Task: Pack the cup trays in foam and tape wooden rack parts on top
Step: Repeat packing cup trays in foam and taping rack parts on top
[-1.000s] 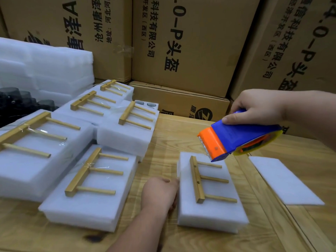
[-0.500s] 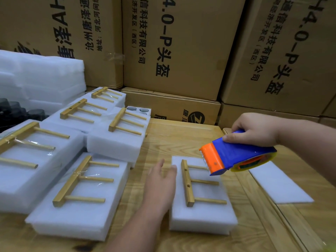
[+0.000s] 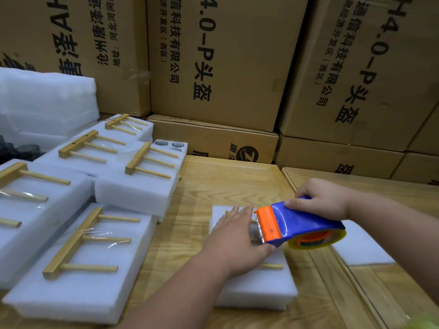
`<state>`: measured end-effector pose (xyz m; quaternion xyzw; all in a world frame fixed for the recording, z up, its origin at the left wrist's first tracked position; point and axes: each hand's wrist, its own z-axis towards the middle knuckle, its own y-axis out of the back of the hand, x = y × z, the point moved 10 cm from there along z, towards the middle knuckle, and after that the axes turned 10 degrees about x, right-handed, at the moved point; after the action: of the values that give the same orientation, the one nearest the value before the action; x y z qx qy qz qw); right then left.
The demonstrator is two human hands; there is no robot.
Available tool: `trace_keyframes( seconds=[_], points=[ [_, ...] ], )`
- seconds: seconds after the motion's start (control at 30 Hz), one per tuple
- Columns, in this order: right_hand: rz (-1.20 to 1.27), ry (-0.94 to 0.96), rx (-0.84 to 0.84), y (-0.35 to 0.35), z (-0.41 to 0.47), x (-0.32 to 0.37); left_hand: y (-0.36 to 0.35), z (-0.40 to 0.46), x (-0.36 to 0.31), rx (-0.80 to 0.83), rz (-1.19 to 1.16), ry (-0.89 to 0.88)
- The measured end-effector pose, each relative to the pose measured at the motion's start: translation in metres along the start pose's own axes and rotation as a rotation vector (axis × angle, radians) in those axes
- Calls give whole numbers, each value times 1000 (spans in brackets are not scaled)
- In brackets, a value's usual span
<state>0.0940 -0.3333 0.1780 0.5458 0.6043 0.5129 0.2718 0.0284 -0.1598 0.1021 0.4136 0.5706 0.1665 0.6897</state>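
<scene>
Right hand (image 3: 324,198) grips the tape dispenser (image 3: 297,227); left hand (image 3: 234,238) lies flat and open on the rack part (image 3: 270,266). I'd pin the wood down while drawing the tape straight across the foam block (image 3: 256,288).

Stacked cartons behind a wooden table

A wall of brown cardboard cartons (image 3: 213,67) printed with black Chinese characters fills the far side, large ones resting on flatter ones (image 3: 213,141) beneath. In front lies a light wooden table (image 3: 228,184) with visible grain and a raised edge strip (image 3: 356,276) running near to far on the right, evenly lit
</scene>
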Motion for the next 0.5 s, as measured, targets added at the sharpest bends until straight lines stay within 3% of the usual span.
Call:
trace_keyframes(
  seconds=[0.5],
  points=[
    [216,182,-24,-44,-6,-26,-18,7,6,44,241,26]
  ],
)
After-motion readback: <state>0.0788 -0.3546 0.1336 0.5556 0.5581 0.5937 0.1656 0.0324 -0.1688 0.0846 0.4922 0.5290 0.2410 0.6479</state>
